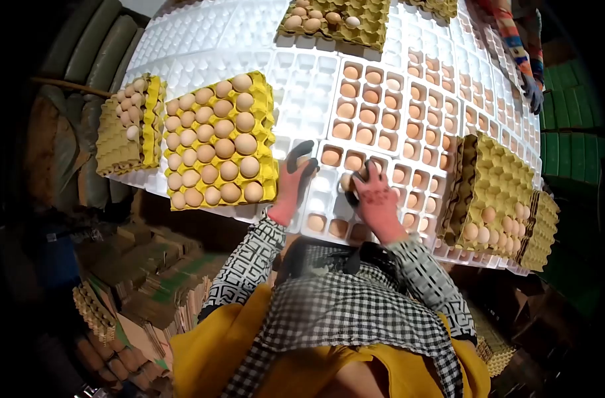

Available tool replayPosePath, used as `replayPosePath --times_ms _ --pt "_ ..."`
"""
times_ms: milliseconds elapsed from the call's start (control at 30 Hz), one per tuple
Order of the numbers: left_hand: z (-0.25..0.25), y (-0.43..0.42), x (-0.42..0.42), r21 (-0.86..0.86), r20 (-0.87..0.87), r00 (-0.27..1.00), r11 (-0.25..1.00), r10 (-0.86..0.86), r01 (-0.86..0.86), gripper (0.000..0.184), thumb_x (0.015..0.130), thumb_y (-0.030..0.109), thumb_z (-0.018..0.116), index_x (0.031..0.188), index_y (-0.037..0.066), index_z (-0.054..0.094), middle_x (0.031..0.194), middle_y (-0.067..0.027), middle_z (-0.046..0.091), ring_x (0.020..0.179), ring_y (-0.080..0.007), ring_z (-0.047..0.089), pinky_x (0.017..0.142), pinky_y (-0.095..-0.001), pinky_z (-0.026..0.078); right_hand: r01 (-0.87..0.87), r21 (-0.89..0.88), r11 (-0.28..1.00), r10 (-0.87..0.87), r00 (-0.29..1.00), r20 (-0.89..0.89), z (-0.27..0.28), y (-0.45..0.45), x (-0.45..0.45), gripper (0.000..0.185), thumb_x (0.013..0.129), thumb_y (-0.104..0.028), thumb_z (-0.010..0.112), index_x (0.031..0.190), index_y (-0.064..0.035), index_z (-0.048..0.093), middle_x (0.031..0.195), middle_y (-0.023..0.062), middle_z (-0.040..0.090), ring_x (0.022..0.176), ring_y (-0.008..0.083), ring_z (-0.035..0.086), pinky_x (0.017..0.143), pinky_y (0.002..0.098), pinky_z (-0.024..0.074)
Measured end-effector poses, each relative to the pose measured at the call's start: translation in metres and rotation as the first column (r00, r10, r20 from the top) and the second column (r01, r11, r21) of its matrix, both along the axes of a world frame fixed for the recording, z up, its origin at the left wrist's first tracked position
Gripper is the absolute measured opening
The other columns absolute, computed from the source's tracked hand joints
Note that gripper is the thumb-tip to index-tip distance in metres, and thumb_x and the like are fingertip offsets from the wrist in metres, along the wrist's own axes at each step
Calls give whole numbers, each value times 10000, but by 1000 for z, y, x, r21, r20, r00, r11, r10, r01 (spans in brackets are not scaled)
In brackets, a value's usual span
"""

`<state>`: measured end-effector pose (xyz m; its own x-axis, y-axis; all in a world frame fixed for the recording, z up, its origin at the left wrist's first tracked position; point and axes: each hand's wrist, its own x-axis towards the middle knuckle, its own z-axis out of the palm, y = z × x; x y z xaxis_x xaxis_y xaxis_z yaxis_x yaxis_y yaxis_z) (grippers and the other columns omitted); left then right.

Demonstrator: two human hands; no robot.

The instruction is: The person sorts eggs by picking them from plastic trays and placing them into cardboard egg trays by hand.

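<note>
My left hand [294,180], in a pink and dark glove, has its fingers curled round an egg [302,161] at the left edge of the white foam tray [323,147]. My right hand [373,192], gloved alike, is over the middle of that tray, its fingers bent round an egg [346,182]. Brown eggs fill the tray's far row and some near pockets; pockets at its left show white and bare. Left of my left hand stands a yellow tray [273,132] with many eggs, and another foam tray full of eggs lies beyond my right hand.
A stack of yellow-brown trays [504,174] with several eggs is on the right, a smaller stack [110,149] on the far left, another [375,13] at the top. A co-worker's gloved hand [533,94] is at the upper right. Cardboard [143,265] lies below the table edge.
</note>
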<state>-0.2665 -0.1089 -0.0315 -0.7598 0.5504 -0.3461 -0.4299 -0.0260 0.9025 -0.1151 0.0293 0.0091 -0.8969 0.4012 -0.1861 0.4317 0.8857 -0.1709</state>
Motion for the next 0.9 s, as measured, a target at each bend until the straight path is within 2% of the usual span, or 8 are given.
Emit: replayPosePath --times_ms 133,200,400,500,600,733,800,900 --pt "-14 -5 35 -247 -552 806 965 -211 84 417 837 60 623 1253 53 596 1299 -124 559 1224 -239 530 1042 -354 402 104 -201 974 -151 959 -238 -4 -2 0 387 805 -200 668 1191 -190 644 1350 178 470 1094 349 582 791 428 550" --pt "-26 -9 25 -539 -801 233 834 -552 119 454 802 121 669 1244 55 590 1306 -159 555 1245 -359 505 1121 -493 319 78 -424 902 -251 895 -369 7 -8 15 425 818 -224 679 1237 -187 624 1327 184 497 1113 357 589 826 433 537" --pt "-36 -8 22 -563 -789 204 815 -579 137 405 804 63 590 1209 48 601 1298 -162 540 1299 -346 444 1125 -539 269 -80 -468 880 39 994 -97 -22 -27 45 531 815 -288 689 1321 -197 555 1334 142 516 1197 322 533 1003 444 445" --pt "-37 -7 30 -603 -771 205 795 -603 67 408 802 66 598 1210 53 601 1303 -156 541 1295 -346 446 1122 -539 272 -335 -174 926 238 876 -419 -45 -8 64 497 808 -289 694 1270 -141 581 1295 129 539 1206 328 508 1066 462 378" --pt "-38 -8 27 -600 -772 198 795 -604 88 393 799 72 612 1192 47 614 1301 -161 544 1287 -363 445 1134 -538 256 -358 -189 914 269 886 -377 -41 -1 82 424 781 -239 694 1172 -97 611 1248 132 571 1221 349 487 1105 534 323" --pt "-9 17 58 -473 -812 371 880 -451 34 412 785 97 669 1193 62 632 1256 -149 582 1232 -362 494 1111 -505 320 -92 -169 981 -20 823 -568 45 40 152 470 731 -175 707 1178 -75 603 1265 154 565 1244 377 479 1058 563 362" --pt "22 53 85 -444 -814 360 888 -456 122 395 786 131 701 1175 71 658 1191 -129 627 1197 -343 534 1071 -477 386 153 -138 979 -204 613 -764 73 101 203 466 744 -131 675 1202 -81 606 1245 157 576 1206 389 502 1026 525 400" --pt "77 129 144 -373 -865 195 854 -461 364 526 727 175 760 1224 61 632 1230 -135 621 1236 -367 507 1069 -479 379 435 -115 893 -409 679 -610 103 200 281 455 758 -155 690 1205 -99 624 1230 147 589 1183 386 518 1001 472 423"
